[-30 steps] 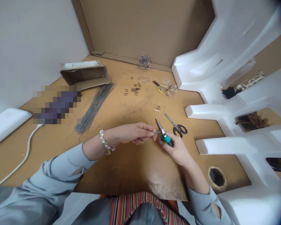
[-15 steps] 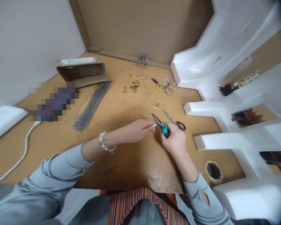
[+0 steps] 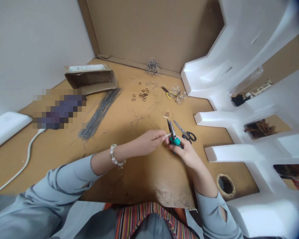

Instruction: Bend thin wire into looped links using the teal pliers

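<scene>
My left hand point(image 3: 151, 141) pinches a short, thin silvery piece of wire point(image 3: 168, 135) between thumb and fingertips. Around the green handles of long-nose pliers point(image 3: 174, 139) my right hand point(image 3: 188, 153) is closed. The plier jaws are parted and point away from me, with the wire's end at them; whether they touch it I cannot tell. Black-handled scissors point(image 3: 186, 132) lie just beyond my right hand. Past the pliers, a thin wire loop with a small brownish piece point(image 3: 166, 114) rests on the table.
A bundle of straight grey wires point(image 3: 99, 114) lies left, before an open cardboard box point(image 3: 91, 79). Several dark rings point(image 3: 144, 95), yellow-handled pliers point(image 3: 168, 93) and tangled wire heaps point(image 3: 153, 67) lie farther back. White foam prongs point(image 3: 224, 152) and a round table hole point(image 3: 226, 186) are at right.
My right hand has turned the pliers more upright and spread their jaws. Both hands are closer together, and the wire's end now meets the jaws in view.
</scene>
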